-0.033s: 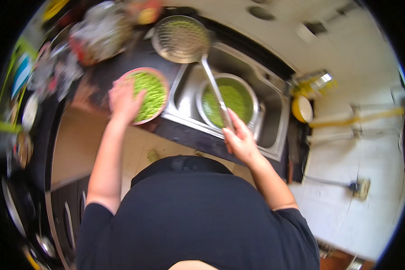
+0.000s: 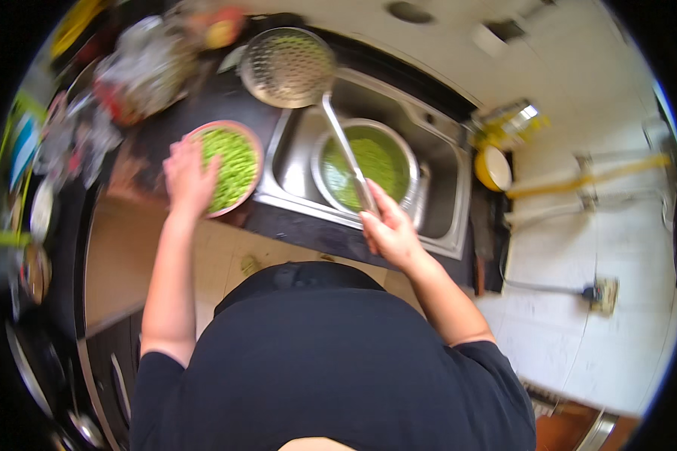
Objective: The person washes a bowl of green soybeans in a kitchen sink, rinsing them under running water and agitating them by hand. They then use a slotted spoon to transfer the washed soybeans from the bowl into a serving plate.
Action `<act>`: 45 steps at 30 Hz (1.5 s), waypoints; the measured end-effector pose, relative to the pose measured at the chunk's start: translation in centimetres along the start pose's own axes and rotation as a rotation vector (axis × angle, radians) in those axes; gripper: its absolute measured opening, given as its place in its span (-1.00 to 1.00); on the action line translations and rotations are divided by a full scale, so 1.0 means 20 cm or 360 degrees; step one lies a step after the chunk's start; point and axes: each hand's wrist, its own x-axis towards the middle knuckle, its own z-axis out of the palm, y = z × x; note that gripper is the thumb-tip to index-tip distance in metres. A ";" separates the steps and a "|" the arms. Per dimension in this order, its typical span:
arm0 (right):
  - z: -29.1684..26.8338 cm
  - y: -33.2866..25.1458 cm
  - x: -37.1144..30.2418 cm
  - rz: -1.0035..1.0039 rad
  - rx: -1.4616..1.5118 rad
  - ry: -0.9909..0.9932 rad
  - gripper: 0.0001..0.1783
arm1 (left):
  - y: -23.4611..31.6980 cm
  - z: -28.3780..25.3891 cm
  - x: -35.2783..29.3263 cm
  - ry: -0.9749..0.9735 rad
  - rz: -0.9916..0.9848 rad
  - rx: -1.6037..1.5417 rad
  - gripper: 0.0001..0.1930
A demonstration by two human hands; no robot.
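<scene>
My right hand (image 2: 391,229) is closed around the handle of a metal skimmer (image 2: 287,68). The skimmer's perforated round head is held beyond the sink's far left corner, and its handle slants across the metal basin (image 2: 405,146). That basin sits in the sink and holds liquid with small green peas or beans (image 2: 365,167) in it. On the counter left of the sink is a pink bowl (image 2: 258,150) full of similar green peas or beans (image 2: 232,161). My left hand (image 2: 189,180) lies over its left rim, fingers stretched, thumb out over the contents.
The steel sink (image 2: 447,203) is set into the dark counter (image 2: 308,229). Plastic bags (image 2: 147,64) crowd the far left. Beyond the sink's right end stand a yellow bowl (image 2: 493,168) and a clear container (image 2: 515,113). A cable runs to a wall socket (image 2: 603,295).
The whole scene sits slightly further left in the picture. Both hands keep nearly the same pose: the right still grips the skimmer, the left stays on the bowl's rim.
</scene>
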 end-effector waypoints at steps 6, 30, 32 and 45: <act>-0.24 0.10 -0.11 0.0152 0.0333 0.0038 -0.35 | 0.18 -0.02 0.05 0.0361 0.0422 -0.0510 -0.64; -1.02 0.67 -0.72 0.0403 0.0705 0.0175 -0.38 | 3.11 0.95 0.17 -0.2223 -0.0781 -0.2270 -0.40; -1.05 0.69 -0.75 0.0392 0.0709 0.0185 -0.38 | 3.16 0.97 0.17 -0.2249 -0.0808 -0.2294 -0.55; -1.11 0.74 -0.61 0.0413 0.0437 -0.0044 -0.36 | 2.71 0.60 0.02 -0.0727 0.0801 -0.1868 -0.50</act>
